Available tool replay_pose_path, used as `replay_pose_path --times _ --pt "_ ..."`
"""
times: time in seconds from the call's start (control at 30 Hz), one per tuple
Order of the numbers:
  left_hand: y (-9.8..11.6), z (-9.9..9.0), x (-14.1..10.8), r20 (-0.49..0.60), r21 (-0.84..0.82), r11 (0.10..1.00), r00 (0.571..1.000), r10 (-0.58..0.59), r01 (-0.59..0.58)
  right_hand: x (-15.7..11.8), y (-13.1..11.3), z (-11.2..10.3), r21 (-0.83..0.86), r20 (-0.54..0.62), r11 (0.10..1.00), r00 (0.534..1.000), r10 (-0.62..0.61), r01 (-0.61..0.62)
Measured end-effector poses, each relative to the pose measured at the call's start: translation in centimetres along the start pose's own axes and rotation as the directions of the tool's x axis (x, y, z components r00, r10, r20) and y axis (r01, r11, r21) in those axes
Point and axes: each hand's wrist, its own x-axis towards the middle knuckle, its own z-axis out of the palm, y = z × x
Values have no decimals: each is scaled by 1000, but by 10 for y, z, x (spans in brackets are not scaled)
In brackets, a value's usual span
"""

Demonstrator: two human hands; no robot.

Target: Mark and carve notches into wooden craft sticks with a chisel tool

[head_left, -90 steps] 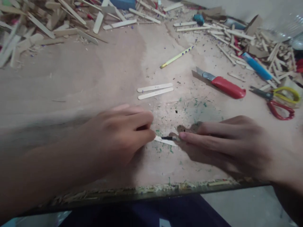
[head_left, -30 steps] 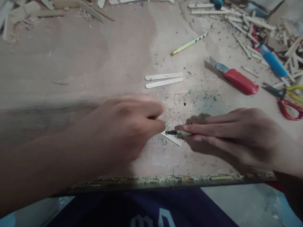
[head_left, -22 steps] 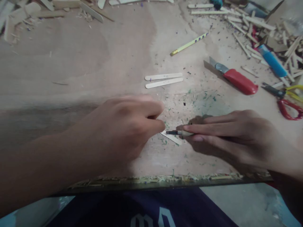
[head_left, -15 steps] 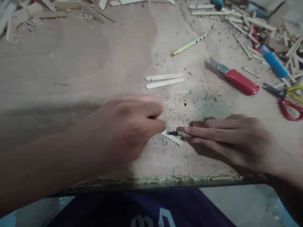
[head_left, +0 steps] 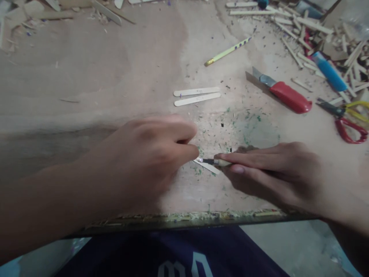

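My left hand (head_left: 161,154) is closed, thumb and forefinger pinching one end of a popsicle stick (head_left: 211,168) low over the table. The stick's free end points right and slightly toward me. In my right hand (head_left: 268,169) is a slim craft knife (head_left: 220,162), its fingers wrapped along the pale handle. The knife's dark tip meets the stick close to my left fingertips; the exact point of contact is too small to make out. Two more popsicle sticks (head_left: 197,97) with faint pencil marks lie side by side beyond my hands.
A red utility knife (head_left: 291,97) with its blade out lies at the right, beside red and yellow scissors (head_left: 346,119). Farther back are a yellow pencil (head_left: 227,52), a blue-capped item (head_left: 330,71) and heaped stick scraps (head_left: 311,27). Shavings line the near table edge (head_left: 201,218).
The whole view has shifted slightly. My right hand has drawn back a little on the knife, so more of its handle shows. My left hand keeps its pinch on the stick.
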Motion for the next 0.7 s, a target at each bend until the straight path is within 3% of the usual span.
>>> replay_pose_path --times 0.23,0.43,0.57,0.7 --pt "0 1 3 1 -59 997 999 -50 50 -7 10 8 -270 -54 941 972 -229 207" --pt "-2 0 3 -13 -85 995 999 -51 50 -8 10 11 -260 -59 952 982 -182 161" --pt "-2 4 1 -21 -72 997 999 -40 38 -6 9 12 -251 -64 948 974 -217 195" --pt "0 5 0 -22 -54 997 998 -59 58 -6 8 11 -161 -33 976 988 -153 145"
